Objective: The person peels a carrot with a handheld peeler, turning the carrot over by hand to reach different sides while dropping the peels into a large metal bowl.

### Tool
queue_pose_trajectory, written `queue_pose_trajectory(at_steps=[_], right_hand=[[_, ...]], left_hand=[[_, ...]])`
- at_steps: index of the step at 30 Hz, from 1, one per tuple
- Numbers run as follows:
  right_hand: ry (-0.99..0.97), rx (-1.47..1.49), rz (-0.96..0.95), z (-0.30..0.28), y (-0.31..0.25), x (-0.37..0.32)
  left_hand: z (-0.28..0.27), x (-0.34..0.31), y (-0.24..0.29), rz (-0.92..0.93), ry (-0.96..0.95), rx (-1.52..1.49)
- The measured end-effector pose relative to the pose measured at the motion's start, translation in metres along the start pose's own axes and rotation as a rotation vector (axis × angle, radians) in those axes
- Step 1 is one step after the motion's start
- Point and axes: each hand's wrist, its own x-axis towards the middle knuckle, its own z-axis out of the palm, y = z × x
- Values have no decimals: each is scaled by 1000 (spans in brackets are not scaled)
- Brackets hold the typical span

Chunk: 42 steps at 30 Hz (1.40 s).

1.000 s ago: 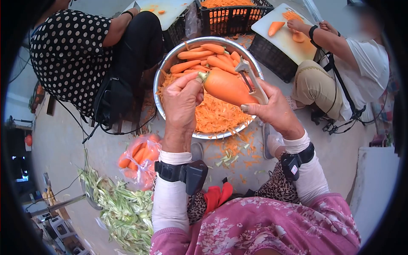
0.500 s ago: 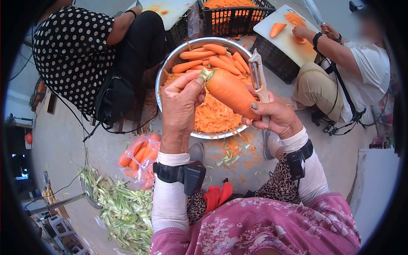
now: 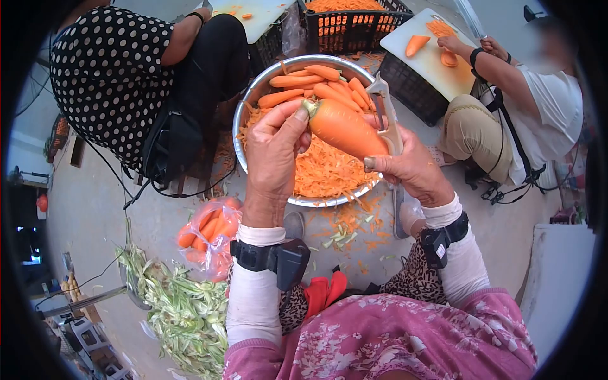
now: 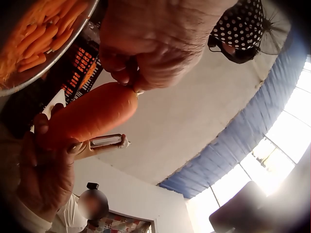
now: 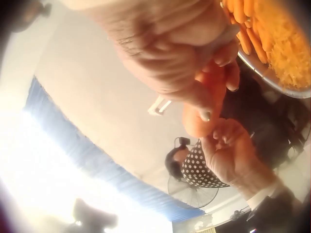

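A large orange carrot [image 3: 345,130] is held slantwise above a metal basin [image 3: 244,120]. My left hand [image 3: 272,155] pinches its green stem end between thumb and fingers. At the lower right end, my right hand [image 3: 415,166] grips the carrot together with a pale peeler [image 3: 387,117], whose blade end points up beside the carrot. The left wrist view shows the carrot [image 4: 92,114] between both hands and the peeler [image 4: 104,143] along its side. Under the hands lie carrot shavings [image 3: 329,174] and several smaller carrots [image 3: 304,79] in the basin.
A clear bag of carrots [image 3: 212,231] and a heap of green leaves [image 3: 183,310] lie at the left. Two people sit on either side, the right one at a white board [image 3: 456,76] on a black crate [image 3: 408,88]. Another crate [image 3: 354,31] stands behind the basin.
Half a second ago the peeler stood more upright; now it leans closer along the carrot. The carrot and my right hand have shifted and turned slightly, with both hands keeping their hold.
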Motion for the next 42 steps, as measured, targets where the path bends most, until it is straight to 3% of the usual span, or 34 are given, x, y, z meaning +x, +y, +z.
queue_pose_trajectory(at_steps=[9, 12, 14, 15, 17, 21, 23, 24, 26, 32, 35, 38, 40, 42], right_hand=[[101, -72, -74, 0, 0, -3], [113, -225, -165, -3, 8, 0], [208, -717, -438, -4, 12, 1], [210, -717, -438, -2, 10, 0], [189, -547, -328, 3, 5, -4], [148, -462, -379, -1, 6, 0], [48, -42, -46, -2, 1, -2], [48, -42, -45, -6, 2, -2], [-85, 222, 156, -16, 5, -1], [-390, 668, 228, -14, 14, 4], [-464, 755, 168, -14, 23, 6], [-466, 774, 115, -11, 13, 4], [-374, 687, 73, -11, 6, 1], [-276, 602, 32, -10, 2, 0]], left_hand=[[8, 1, -5, 19, 95, 81], [10, 0, -7, 20, 116, 76], [12, 0, -8, 21, 127, 69], [13, 0, -9, 26, 136, 51], [13, 0, -10, 28, 143, 32], [12, 4, -8, 52, 108, 59], [12, 6, -7, 60, 92, 74], [13, 6, -6, 72, 93, 84], [13, 6, -5, 83, 94, 92], [7, 6, -1, 29, 0, -126], [1, 5, 0, -47, -80, -330], [-6, 5, 2, -113, -111, -259], [-4, -2, 10, -261, -250, 290], [-1, -11, 3, -210, -335, 374]])
